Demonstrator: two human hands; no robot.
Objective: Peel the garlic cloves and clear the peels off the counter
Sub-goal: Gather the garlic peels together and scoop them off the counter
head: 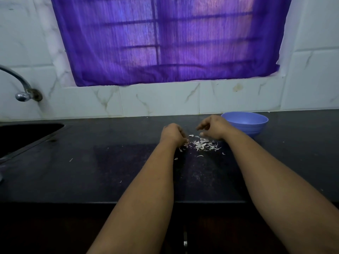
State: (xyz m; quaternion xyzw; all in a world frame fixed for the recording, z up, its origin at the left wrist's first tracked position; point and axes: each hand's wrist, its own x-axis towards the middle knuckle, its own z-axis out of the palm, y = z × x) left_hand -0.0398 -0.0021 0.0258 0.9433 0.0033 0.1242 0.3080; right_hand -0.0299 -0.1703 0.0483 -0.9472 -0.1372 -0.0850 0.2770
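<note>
The person's two bare forearms reached from the near edge of the black worktop [91,171] toward its back edge. A purple-blue bowl [245,124] stood near the back edge, just behind the right hand [213,128]. The pile of garlic peels [203,145] lay between the hands, with stray flakes nearer the front. The left hand [173,133] was curled at the pile's left side; whether it pinched a clove or peel could not be told. The right hand's fingers hung loosely bent, apparently empty. Sweeping well probably meant cupping both hands inward, catching the stray flakes first.
</note>
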